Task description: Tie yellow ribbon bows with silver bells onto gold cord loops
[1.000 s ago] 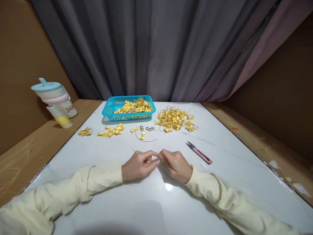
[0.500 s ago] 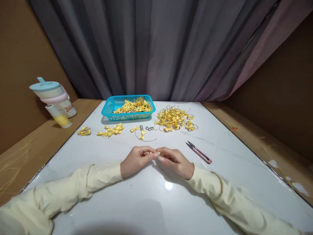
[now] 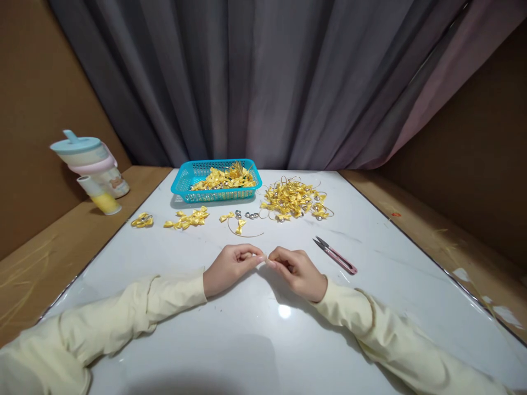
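My left hand (image 3: 230,267) and my right hand (image 3: 297,271) rest on the white table (image 3: 206,340), fingertips meeting in a pinch at the middle. Both are closed on something too small to make out. Just beyond them lie a single yellow bow on a thin wire loop (image 3: 241,226) and a few small silver pieces (image 3: 247,215). Pink-handled snips (image 3: 335,256) lie to the right of my right hand.
A blue basket (image 3: 185,185) of yellow bows stands at the back. A heap of yellow bows with wires (image 3: 294,200) lies to its right, smaller bow groups (image 3: 187,218) to the left. A lidded cup (image 3: 93,162) and a yellow spool (image 3: 102,198) stand on the brown ledge at left.
The fingertips have shifted slightly, staying pinched together; the hands moved a little away from me. Nothing else on the table moved.
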Tool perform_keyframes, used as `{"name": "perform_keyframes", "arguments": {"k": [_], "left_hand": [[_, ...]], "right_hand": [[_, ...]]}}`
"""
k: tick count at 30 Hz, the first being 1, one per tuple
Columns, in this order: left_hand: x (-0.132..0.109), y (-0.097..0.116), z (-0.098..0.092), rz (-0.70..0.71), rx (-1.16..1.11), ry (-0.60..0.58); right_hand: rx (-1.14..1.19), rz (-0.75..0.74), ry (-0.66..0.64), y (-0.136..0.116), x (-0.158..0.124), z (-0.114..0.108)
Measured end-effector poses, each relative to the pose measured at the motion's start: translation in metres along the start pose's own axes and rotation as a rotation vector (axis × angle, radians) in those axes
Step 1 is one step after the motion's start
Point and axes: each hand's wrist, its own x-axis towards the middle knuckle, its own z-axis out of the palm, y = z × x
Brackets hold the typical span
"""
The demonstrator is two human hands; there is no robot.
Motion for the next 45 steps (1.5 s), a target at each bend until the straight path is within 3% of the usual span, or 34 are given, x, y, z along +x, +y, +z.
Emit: {"name": "perform_keyframes", "arguments": {"k": [5,12,19,27,37,41,45], "left_hand": [[0.003,-0.002,0.0,-0.018,0.028,0.051],[0.001,-0.001,0.0,0.044,0.108,0.088],[-0.005,-0.004,0.0,0.327,0.346,0.164],[-0.007,-0.009,0.002,0.482,0.487,0.275],[-0.002,-0.012,0.002,0.612,0.518,0.333],[0.0,-0.012,0.002,0.547,0.525,0.322],[0.0,-0.01,0.002,0.429,0.537,0.291]], "right_hand": [[-0.016,0.019,0.031,-0.001,0.0,-0.003],[0.063,0.182,0.037,-0.003,0.003,-0.003],[0.643,0.547,-0.138,-0.012,0.006,0.001],[0.91,0.578,-0.035,-0.014,0.004,0.007],[0.889,0.602,0.013,-0.019,0.006,0.008],[0.826,0.596,0.045,-0.017,0.007,0.01],[0.518,0.497,0.135,-0.014,0.004,0.014]]}}
